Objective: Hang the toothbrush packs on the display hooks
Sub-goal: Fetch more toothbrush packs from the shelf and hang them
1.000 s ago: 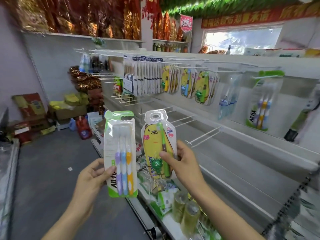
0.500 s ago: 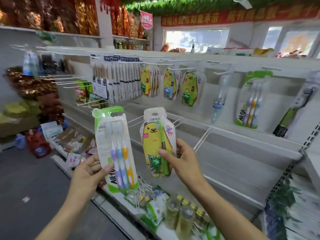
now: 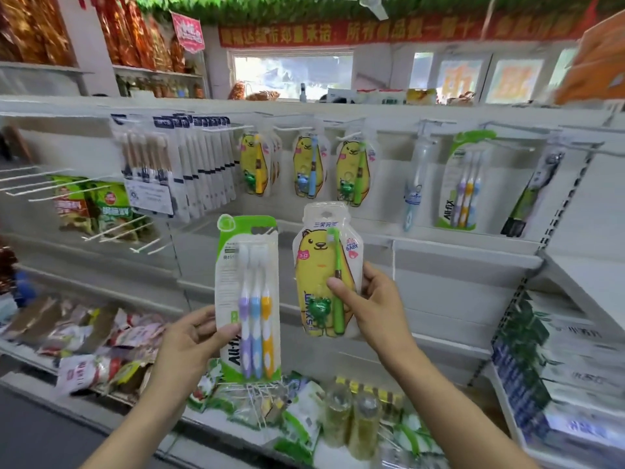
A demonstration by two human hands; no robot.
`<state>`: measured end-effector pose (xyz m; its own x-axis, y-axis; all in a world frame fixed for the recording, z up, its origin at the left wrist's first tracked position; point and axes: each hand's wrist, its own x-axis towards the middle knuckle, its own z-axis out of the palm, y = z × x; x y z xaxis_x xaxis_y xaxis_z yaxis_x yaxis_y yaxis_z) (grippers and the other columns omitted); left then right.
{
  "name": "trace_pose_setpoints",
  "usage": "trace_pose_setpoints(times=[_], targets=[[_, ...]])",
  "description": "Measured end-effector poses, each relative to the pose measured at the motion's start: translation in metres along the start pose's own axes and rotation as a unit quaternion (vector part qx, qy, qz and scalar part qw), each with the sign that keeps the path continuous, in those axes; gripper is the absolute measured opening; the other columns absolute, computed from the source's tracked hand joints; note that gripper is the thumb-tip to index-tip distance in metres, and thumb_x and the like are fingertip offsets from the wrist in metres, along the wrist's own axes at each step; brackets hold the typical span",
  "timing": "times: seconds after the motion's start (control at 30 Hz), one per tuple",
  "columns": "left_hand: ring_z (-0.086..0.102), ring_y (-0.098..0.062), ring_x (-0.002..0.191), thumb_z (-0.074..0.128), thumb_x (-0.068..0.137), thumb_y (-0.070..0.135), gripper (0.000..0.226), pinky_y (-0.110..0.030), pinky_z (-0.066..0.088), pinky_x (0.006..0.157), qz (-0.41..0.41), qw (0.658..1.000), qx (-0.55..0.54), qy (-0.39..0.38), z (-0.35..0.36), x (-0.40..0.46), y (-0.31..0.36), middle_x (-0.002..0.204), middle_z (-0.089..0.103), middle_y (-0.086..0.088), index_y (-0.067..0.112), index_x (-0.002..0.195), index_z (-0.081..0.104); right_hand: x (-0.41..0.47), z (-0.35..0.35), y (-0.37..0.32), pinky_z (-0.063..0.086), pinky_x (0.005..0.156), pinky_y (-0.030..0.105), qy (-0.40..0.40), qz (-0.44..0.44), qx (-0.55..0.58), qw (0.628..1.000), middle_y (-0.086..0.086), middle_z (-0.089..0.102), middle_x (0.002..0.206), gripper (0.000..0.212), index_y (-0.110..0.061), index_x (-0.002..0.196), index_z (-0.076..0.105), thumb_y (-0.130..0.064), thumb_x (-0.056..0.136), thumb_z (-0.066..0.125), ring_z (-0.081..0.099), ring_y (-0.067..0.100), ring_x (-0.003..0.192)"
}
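Toothbrush packs are sitting upright in both my hands, held side by side in front of the display rack. My left hand (image 3: pixel 189 343) is gripping the three-brush pack (image 3: pixel 249 299) by its lower left edge, thumb pressing on the front and the other fingers (image 3: pixel 199 321) curling behind the card. My right hand (image 3: pixel 368 306) is pinching the bear pack (image 3: pixel 321 269) at its right side, thumb lying across the front near the green brush, the remaining fingers wrapping round the back edge. The two packs are staying just apart, not touching. Above and beyond my fingers, the display hooks (image 3: pixel 294 128) are carrying hanging bear packs (image 3: pixel 353 170), and further right a matching hung three-brush pack (image 3: pixel 465 184) is hanging, blurred but probably the same kind. Below my wrists, a lower shelf (image 3: pixel 50 365) is holding loose goods.
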<state>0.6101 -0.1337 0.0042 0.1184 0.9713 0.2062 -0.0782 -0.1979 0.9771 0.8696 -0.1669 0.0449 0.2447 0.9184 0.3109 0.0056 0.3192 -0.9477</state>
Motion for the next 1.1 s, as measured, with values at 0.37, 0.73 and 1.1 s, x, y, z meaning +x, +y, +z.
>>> trace_pose_setpoints(times=[0.37, 0.73, 1.1], targets=[[0.075, -0.028, 0.091, 0.080, 0.072, 0.013, 0.032, -0.033, 0.062, 0.076, -0.013, 0.997, -0.036, -0.074, 0.003, 0.056, -0.014, 0.100, 0.077, -0.014, 0.011, 0.103, 0.073, 0.027, 0.001, -0.022, 0.060, 0.075, 0.029, 0.081, -0.052, -0.008, 0.995, 0.004, 0.077, 0.103, 0.026, -0.009, 0.115, 0.066, -0.005, 0.089, 0.070, 0.074, 0.019, 0.095], [0.074, -0.031, 0.091, 0.071, 0.075, 0.002, 0.032, -0.028, 0.061, 0.071, 0.016, 0.997, -0.049, -0.058, 0.021, 0.112, -0.031, 0.099, 0.077, -0.014, 0.008, 0.107, 0.071, 0.101, -0.008, -0.036, 0.058, 0.069, 0.022, 0.068, -0.096, 0.008, 0.993, -0.002, 0.078, 0.096, 0.023, -0.008, 0.111, 0.067, -0.005, 0.089, 0.070, 0.074, 0.013, 0.089], [0.075, -0.018, 0.079, 0.095, 0.044, 0.047, 0.049, -0.025, 0.061, 0.067, 0.017, 0.996, -0.066, -0.065, 0.021, 0.136, -0.023, 0.092, 0.078, -0.013, 0.028, 0.087, 0.080, 0.131, -0.005, -0.033, 0.057, 0.069, 0.021, 0.053, -0.109, -0.015, 0.993, -0.004, 0.078, 0.097, 0.027, -0.007, 0.114, 0.067, -0.004, 0.087, 0.071, 0.074, 0.011, 0.089]])
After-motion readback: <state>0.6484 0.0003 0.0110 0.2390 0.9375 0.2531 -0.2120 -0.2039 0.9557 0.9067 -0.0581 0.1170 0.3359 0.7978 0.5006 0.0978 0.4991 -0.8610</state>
